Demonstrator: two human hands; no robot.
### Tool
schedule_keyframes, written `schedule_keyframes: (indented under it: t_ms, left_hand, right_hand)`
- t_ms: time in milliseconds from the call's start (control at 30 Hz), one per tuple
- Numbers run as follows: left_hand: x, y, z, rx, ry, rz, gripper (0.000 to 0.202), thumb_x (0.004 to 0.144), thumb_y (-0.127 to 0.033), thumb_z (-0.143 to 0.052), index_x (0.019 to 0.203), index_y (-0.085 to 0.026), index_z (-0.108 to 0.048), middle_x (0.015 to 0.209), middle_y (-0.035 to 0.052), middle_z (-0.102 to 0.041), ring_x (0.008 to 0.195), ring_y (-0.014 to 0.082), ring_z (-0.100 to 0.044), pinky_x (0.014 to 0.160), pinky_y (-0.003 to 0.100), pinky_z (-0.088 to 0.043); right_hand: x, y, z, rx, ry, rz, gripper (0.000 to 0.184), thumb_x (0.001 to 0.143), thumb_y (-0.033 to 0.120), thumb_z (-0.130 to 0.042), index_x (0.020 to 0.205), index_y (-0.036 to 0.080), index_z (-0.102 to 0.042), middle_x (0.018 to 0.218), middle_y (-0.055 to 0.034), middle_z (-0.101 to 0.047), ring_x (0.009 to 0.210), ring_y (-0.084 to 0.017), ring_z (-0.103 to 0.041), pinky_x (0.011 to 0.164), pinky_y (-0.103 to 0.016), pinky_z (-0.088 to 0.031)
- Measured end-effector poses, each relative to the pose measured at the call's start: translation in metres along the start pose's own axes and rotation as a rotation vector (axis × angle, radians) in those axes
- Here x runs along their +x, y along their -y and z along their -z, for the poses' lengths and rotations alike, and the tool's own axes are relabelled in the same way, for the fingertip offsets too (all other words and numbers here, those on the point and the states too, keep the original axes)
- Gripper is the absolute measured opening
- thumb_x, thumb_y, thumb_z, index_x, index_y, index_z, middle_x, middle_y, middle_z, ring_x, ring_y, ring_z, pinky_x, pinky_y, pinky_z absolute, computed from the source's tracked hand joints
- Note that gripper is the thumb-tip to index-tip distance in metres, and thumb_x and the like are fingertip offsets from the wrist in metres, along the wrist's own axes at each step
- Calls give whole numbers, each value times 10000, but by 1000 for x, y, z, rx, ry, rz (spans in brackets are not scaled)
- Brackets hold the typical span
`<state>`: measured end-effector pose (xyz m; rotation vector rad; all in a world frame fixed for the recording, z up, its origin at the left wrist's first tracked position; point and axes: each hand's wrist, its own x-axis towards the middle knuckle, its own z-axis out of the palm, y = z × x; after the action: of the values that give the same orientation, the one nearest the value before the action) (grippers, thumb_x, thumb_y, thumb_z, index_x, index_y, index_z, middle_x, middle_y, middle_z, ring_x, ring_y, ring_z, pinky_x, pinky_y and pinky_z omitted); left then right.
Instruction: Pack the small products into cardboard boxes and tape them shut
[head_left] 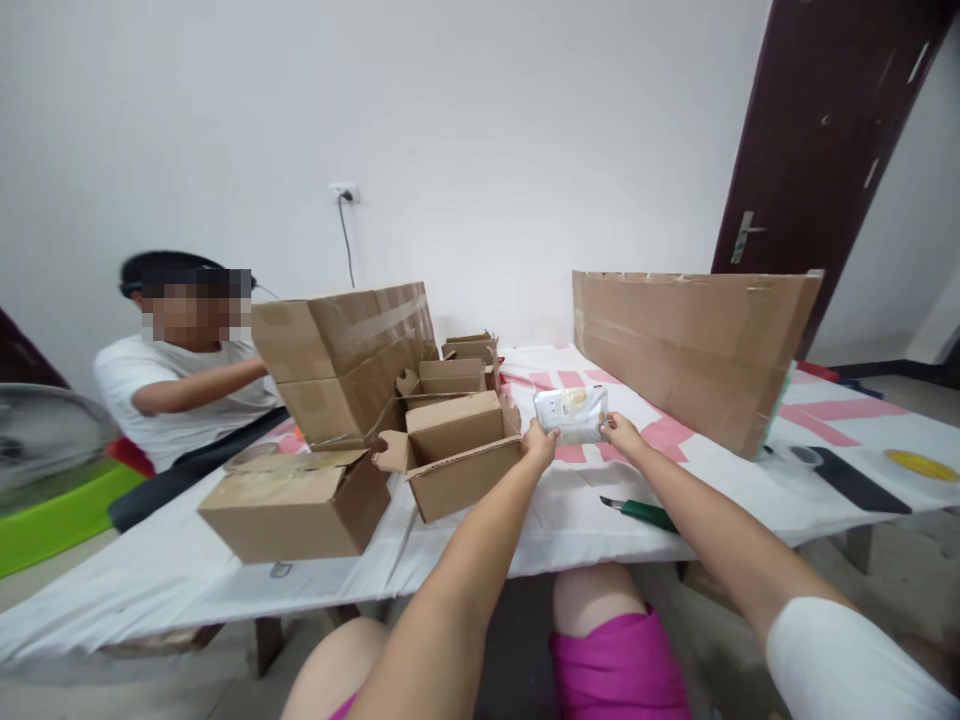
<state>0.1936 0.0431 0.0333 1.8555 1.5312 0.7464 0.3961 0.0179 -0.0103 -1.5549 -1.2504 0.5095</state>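
A white plastic packet (pixel 571 412) with a pale yellowish print is held up between both hands, above the table. My left hand (pixel 540 440) grips its lower left corner, thumb in front. At the lower right corner my right hand (pixel 621 436) pinches the edge with closed fingers. Just left of my left hand stands an open cardboard box (pixel 465 478) with its flaps up; its inside is mostly hidden. A utility knife with a green handle (pixel 649 514) lies on the table below my right forearm, blade pointing left.
Left of the open box sits a cardboard box with closed flaps (pixel 300 510). Behind are more open boxes (pixel 450 375) and a tall cardboard partition (pixel 375 350). Another cardboard panel (pixel 690 350) stands at right. A person (pixel 187 390) sits beyond the left partition.
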Motion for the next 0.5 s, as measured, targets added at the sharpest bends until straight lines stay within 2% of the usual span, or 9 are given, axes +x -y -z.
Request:
schedule_keyframes:
  t_ms: [100, 233, 367, 433, 500]
  left_hand:
    - [3, -1, -1, -2, -5, 9, 336, 835, -325, -588, 1123, -172, -508, 1156, 174, -638, 1097, 296, -594, 898, 381, -434]
    - [-19, 15, -9, -61, -22, -34, 376, 827, -296, -605, 1155, -148, -497, 1193, 180, -619, 1125, 278, -581, 921, 361, -431]
    - [-54, 55, -12, -177, -22, -95, 487, 765, -247, -675, 1203, -152, -487, 1194, 140, -637, 1127, 247, -593, 934, 301, -437]
    - [-68, 79, -9, -223, -48, -79, 521, 738, -211, -691, 1211, -143, -484, 1191, 137, -641, 1128, 248, -596, 938, 292, -441]
    - [-76, 101, 0, -248, -92, -32, 530, 724, -187, -689, 1206, -127, -476, 1163, 149, -649, 1108, 256, -609, 927, 308, -455]
  right_hand:
    - [3, -5, -2, 35, -10, -22, 307, 697, 232, -525, 997, 168, -554, 993, -91, -671, 907, -209, -629, 817, -350, -497]
    - [-15, -16, 2, 104, 54, -2, 323, 658, 275, -565, 964, 174, -558, 992, -80, -676, 920, -226, -632, 804, -358, -503]
    - [-48, -25, 1, 162, 213, 52, 364, 605, 339, -639, 924, 173, -578, 964, -85, -695, 901, -255, -647, 754, -371, -522]
    - [-63, -27, -10, 178, 286, 89, 416, 573, 357, -686, 933, 169, -597, 958, -87, -701, 904, -262, -648, 765, -379, -524]
    - [-72, -27, -31, 181, 334, 128, 457, 557, 361, -715, 956, 163, -613, 940, -82, -702, 885, -259, -647, 766, -385, -526]
